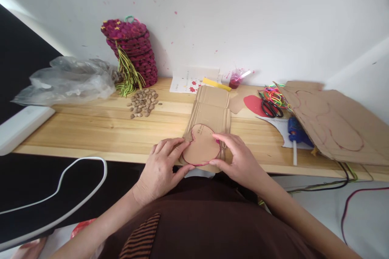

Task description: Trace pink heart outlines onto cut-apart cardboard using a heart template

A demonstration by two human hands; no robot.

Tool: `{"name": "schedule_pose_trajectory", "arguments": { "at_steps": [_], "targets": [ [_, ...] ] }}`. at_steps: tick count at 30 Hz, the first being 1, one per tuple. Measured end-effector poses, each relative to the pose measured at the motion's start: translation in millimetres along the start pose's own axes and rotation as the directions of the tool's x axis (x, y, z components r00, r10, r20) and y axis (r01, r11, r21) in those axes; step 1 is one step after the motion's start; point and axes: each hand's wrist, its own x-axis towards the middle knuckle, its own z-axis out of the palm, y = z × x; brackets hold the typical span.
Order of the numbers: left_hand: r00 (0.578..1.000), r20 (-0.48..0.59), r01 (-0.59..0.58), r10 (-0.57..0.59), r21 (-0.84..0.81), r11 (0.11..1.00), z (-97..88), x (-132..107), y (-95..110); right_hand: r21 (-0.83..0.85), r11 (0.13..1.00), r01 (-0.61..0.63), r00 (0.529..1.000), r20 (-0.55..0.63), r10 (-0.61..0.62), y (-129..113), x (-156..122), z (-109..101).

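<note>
A heart-shaped cardboard cutout (202, 147) with a dark pink outline lies at the table's front edge, over a larger folded cardboard piece (211, 103). My left hand (164, 164) grips the heart's left side, with the thumb at the lower edge and the fingertips near the upper left. On the other side, my right hand (240, 160) holds the heart between thumb and fingers, the index finger at its upper right edge. The undersides of both grips are hidden.
Peach-pit-like brown seeds (144, 102), a purple woven container (136, 54) and a plastic bag (73, 81) stand left. Black-handled scissors (272, 108), a red paper piece (254, 105), a blue glue gun (296, 129) and a large cardboard sheet (343, 121) lie right. A pink-stained cup (235, 79) stands behind.
</note>
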Motion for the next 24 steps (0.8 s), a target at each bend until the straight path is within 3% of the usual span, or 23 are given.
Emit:
{"name": "schedule_pose_trajectory", "arguments": {
  "at_steps": [24],
  "targets": [
    [0.998, -0.059, -0.029, 0.031, 0.026, 0.999, 2.1, 0.0, 2.4, -0.028, 0.999, 0.017, 1.000, 0.012, -0.017, 1.1, 2.9, -1.3]
  ]
}}
